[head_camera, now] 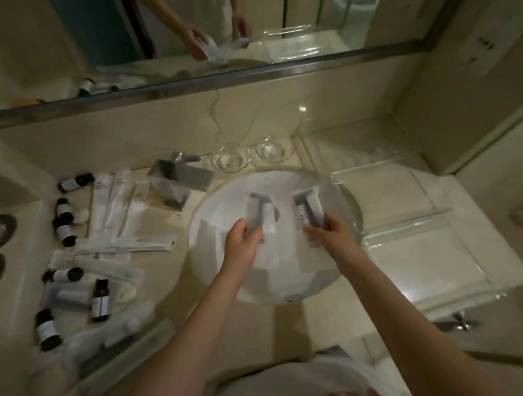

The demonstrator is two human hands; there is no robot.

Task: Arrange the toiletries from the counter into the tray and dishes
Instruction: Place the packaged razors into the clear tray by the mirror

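Razors, one per hand, each sealed in a clear sleeve: my left hand (241,241) pinches the left razor (259,210) by its handle, and my right hand (331,233) pinches the right razor (306,209) likewise, both above the sink (288,275). I judge them light and stiff, but the film looks slick, so gripping the handle through the wrap seems safest. Each long axis runs away from me, heads toward the mirror (365,10). The glass tray (423,250) lies on the counter (167,281) to my right.
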